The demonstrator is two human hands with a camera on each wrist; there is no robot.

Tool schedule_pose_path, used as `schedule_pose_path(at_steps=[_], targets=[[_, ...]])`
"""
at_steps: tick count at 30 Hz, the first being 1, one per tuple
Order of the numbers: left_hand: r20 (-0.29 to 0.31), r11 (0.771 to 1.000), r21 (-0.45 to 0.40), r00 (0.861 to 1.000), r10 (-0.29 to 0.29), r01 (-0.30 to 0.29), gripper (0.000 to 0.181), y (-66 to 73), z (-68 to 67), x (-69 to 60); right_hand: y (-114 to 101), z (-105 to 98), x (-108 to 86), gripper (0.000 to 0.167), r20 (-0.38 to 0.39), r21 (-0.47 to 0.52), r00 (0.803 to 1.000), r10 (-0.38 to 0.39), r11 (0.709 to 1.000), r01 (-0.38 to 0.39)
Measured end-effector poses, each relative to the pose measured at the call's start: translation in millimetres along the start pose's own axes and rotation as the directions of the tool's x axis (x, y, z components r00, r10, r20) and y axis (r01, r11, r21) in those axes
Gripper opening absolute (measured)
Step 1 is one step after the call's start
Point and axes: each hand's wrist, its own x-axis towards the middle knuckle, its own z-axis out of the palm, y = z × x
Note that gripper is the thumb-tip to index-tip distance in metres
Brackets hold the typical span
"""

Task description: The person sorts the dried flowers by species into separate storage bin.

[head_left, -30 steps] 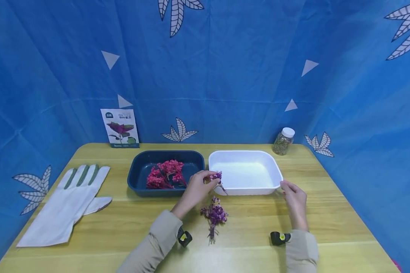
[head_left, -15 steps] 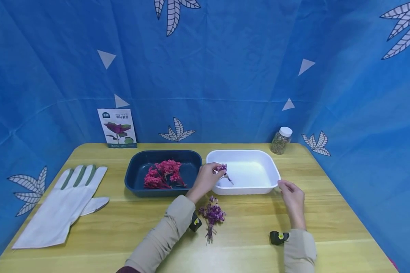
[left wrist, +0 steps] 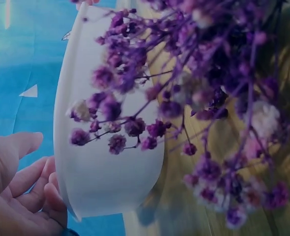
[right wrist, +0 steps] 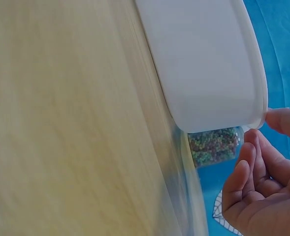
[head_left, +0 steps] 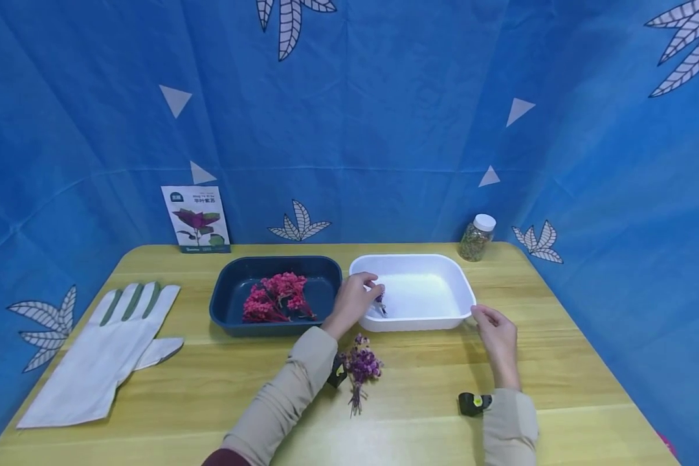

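My left hand (head_left: 352,301) reaches over the left rim of the white basin (head_left: 425,322), its thumb and fingertips apart in the left wrist view. A small purple dried flower sprig (head_left: 381,304) shows just below the thumb, inside the basin; part of it is hidden by the hand. At the basin's front right corner, my right hand (head_left: 498,340) pinches the rim between thumb and fingers (right wrist: 253,140). A bunch of purple dried flowers (head_left: 362,366) lies on the table in front of the basin, looming close in the left wrist view.
Left of the white basin stands a dark blue basin (head_left: 221,317) holding pink dried flowers (head_left: 279,294). White gloves (head_left: 99,356) lie at the far left. A seed packet (head_left: 197,220) leans against the blue cloth, and a white-capped jar (head_left: 476,239) stands at the back right.
My left hand has moved up and over the white basin's left rim, bringing the purple sprig inside; its fingers have parted. My right hand has kept to the basin's corner.
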Motion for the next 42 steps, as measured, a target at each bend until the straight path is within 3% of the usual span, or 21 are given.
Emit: schedule_pose_path(at_steps=[9,17,20,26,31,42], targets=[[-0.022,0.997,-0.069,0.999,0.033,-0.034,0.032,-2.6,-8.7,-10.7,0.2,0.0,0.1,0.055,0.006,0.006,1.0,0.005,1.0,-0.005],[-0.048,0.995,-0.071,0.997,0.061,-0.064,0.032,-7.0,-15.5,-21.6,0.9,-0.4,-0.4,0.053,-0.001,-0.001,1.0,0.01,1.0,-0.01],[-0.063,0.993,-0.084,0.995,0.075,-0.081,0.032,-10.1,-19.3,-29.2,1.0,0.3,-1.9,0.054,0.015,0.007,1.0,0.023,1.0,-0.023],[-0.099,0.991,-0.084,0.99,0.096,-0.105,0.028,-14.8,-24.9,-45.4,1.6,1.5,-0.7,0.05,-0.038,0.02,0.999,-0.002,1.0,0.003],[-0.123,0.992,-0.092,0.99,0.075,-0.087,0.027,-16.1,-27.9,-61.5,0.6,0.2,0.1,0.049,-0.024,0.01,1.0,-0.016,1.0,0.016],[-0.102,0.984,-0.11,0.987,0.128,-0.139,0.03,-19.8,-29.3,-96.4,-0.8,0.7,0.3,0.054,0.003,0.0,1.0,0.012,1.0,-0.012]])
